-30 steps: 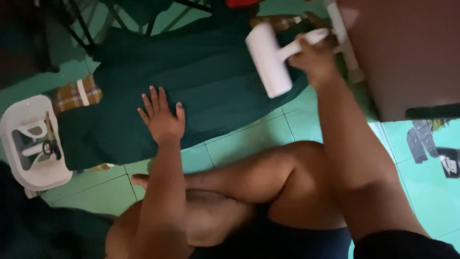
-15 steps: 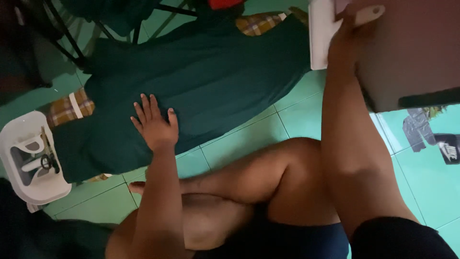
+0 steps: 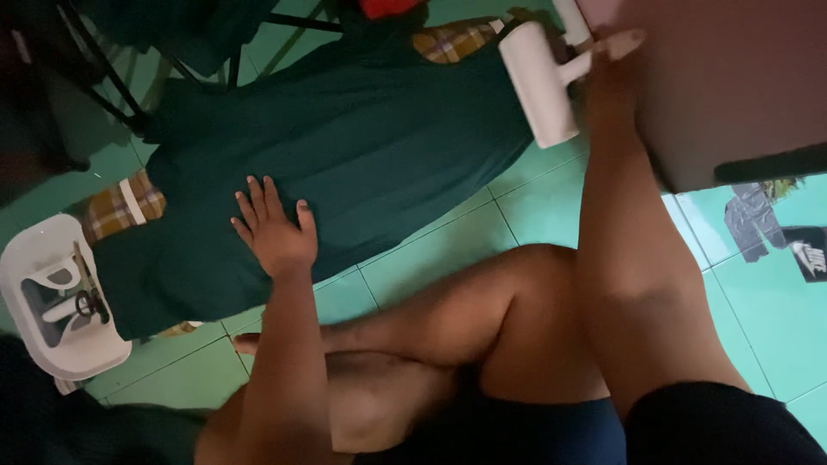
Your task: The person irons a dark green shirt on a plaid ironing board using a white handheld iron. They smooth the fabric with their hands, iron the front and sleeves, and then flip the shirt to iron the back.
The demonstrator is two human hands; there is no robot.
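The left hand (image 3: 274, 231) was pressed flat, fingers spread, on the green cloth (image 3: 362, 155) laid over the tiled floor (image 3: 448, 250); the white lint roller (image 3: 541, 82), seemingly resting at the cloth's far edge, was gripped by the right hand (image 3: 610, 73).

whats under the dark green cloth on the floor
Under the dark green cloth, green floor tiles show at its edges, and a plaid fabric pokes out. The rest is covered.

Home: green tiled floor (image 3: 431, 258), clothes spread out (image 3: 370, 155).
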